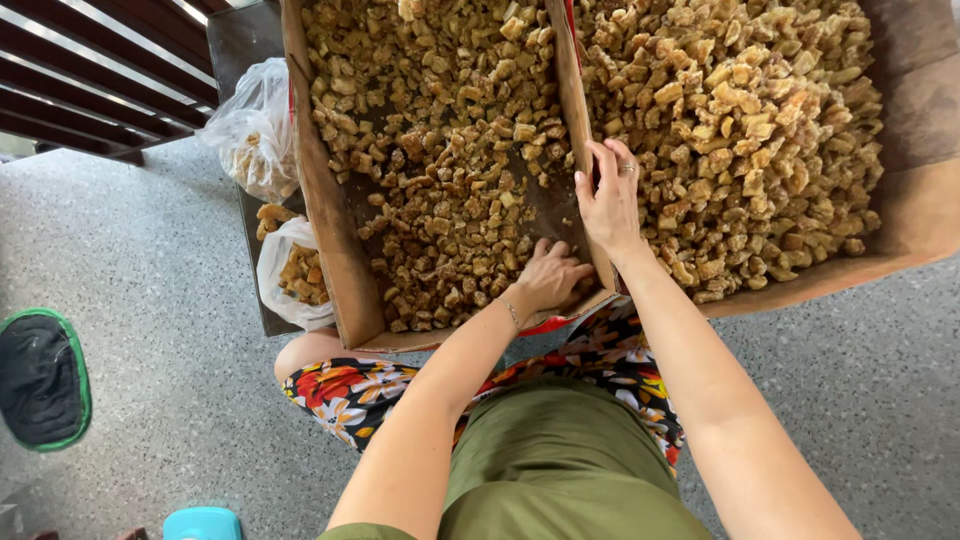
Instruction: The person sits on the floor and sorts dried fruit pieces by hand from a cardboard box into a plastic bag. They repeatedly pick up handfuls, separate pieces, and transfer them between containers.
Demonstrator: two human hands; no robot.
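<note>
Two shallow cardboard trays lie before me, both heaped with small golden-brown crusty chunks. My left hand (548, 275) reaches into the near end of the left tray (318, 190), fingers curled down among the brown chunks (440, 150). My right hand (607, 195), a ring on one finger, rests on the cardboard wall between the trays, fingers closed over its edge. The right tray (915, 215) holds lighter chunks (740, 130) piled thickly. Whether the left hand grips any pieces is hidden.
Two clear plastic bags (255, 125) with similar chunks sit left of the trays, the lower bag (290, 270) open. A dark mat with a green rim (40, 380) lies on the speckled floor. A turquoise object (203, 523) shows at the bottom edge. Dark slats run at top left.
</note>
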